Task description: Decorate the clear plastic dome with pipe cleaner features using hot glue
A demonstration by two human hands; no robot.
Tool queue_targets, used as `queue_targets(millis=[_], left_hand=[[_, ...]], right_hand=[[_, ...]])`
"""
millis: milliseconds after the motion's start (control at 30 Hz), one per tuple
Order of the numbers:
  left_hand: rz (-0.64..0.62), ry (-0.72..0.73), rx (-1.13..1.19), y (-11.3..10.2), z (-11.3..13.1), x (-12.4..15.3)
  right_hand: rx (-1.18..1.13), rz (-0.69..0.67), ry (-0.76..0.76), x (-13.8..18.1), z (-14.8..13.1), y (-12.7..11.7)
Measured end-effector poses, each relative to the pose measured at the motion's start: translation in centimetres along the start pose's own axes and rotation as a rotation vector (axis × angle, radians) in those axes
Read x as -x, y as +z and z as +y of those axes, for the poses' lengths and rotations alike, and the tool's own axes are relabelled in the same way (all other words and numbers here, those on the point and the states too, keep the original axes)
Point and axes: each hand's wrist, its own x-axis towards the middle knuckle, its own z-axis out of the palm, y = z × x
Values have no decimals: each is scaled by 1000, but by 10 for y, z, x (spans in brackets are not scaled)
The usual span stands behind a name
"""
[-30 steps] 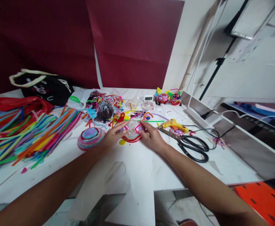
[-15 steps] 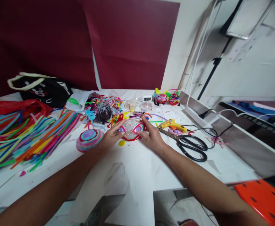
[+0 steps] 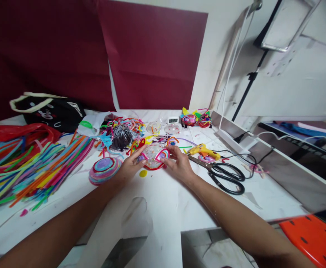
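On the white table (image 3: 165,197) both my hands hold a clear plastic dome (image 3: 153,155) trimmed with red and pink pipe cleaners. My left hand (image 3: 129,165) grips its left side, fingers curled round the edge. From the other side my right hand (image 3: 178,163) pinches the pink loop on the dome's right edge. A small yellow blob (image 3: 143,173) lies on the table just below the dome. A round coil of purple, blue and pink pipe cleaner (image 3: 103,169) rests left of my left hand.
A big pile of coloured pipe cleaners (image 3: 31,163) covers the left. A yellow glue gun (image 3: 203,150) and black scissors (image 3: 224,176) lie right of my hands, with cables (image 3: 249,158) behind. A black bag (image 3: 49,109), more craft pieces (image 3: 196,118) and a small clock (image 3: 173,120) stand at the back. An orange stool (image 3: 313,238) is lower right.
The view has tilted slightly. Both hands stay on the dome, which has shifted a little toward me and to the left; the fingers have adjusted their hold on its rim.
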Motion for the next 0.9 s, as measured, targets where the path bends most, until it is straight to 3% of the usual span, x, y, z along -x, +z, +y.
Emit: queue_targets(millis=[900], left_hand=[[-39,-4,108,-2,1,1]], right_hand=[[46,49,-95,3,0,1]])
